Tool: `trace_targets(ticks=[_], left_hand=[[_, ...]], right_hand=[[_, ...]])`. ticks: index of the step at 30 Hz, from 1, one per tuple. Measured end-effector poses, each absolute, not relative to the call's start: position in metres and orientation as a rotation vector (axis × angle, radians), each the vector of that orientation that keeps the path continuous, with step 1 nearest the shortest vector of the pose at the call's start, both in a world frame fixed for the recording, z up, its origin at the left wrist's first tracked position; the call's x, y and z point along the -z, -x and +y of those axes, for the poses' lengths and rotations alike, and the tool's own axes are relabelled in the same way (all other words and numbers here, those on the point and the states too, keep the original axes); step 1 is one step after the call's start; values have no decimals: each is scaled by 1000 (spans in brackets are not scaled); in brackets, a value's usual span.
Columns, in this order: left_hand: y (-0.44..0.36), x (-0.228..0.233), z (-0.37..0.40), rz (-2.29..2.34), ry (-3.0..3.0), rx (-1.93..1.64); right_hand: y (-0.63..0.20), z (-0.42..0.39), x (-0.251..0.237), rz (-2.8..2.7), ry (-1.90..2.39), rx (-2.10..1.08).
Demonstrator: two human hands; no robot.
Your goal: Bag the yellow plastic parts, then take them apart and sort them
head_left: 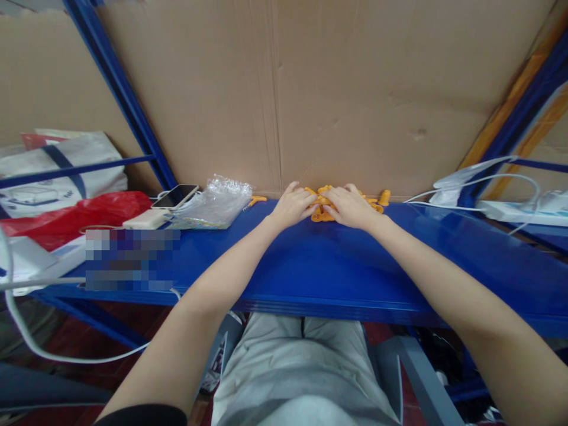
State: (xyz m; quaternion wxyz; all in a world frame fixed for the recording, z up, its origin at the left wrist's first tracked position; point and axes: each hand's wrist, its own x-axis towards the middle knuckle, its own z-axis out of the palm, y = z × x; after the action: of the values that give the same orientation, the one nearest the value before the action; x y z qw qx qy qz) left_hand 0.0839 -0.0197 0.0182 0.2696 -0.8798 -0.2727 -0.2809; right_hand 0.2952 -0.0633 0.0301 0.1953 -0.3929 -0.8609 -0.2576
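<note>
At the back of the blue table (306, 266), both my hands are close together over a cluster of small orange plastic pieces (323, 216). My left hand (291, 205) has its fingers bent onto the cluster's left side. From the right, my right hand (349, 206) curls over the same pieces, its fingertips partly hiding them. The exact kind of these pieces is too small to make out. More orange parts lie beside my right hand, among them an upright cone-like piece (384, 197). An orange T-shaped handle with a thin twisted tip (257, 200) lies left of my left hand.
On the left are a clear plastic bag (217, 204), a phone (176, 197), a white box (145, 219), a red bag (97, 216) and cables. A cardboard wall (275, 89) rises behind the table. White cables and a power strip (523, 212) lie at right.
</note>
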Motion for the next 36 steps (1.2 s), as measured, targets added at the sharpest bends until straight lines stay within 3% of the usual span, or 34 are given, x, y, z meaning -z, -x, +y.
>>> trace_targets(ticks=[20,36], left_hand=[[-81,-17,-14,-723,2367,793],[-76,-17,-12,-730,2353,759]], right_hand=[[-296,-62,-30,-2344,1058,994],[-292,-66,-27,-2399,1076,911]])
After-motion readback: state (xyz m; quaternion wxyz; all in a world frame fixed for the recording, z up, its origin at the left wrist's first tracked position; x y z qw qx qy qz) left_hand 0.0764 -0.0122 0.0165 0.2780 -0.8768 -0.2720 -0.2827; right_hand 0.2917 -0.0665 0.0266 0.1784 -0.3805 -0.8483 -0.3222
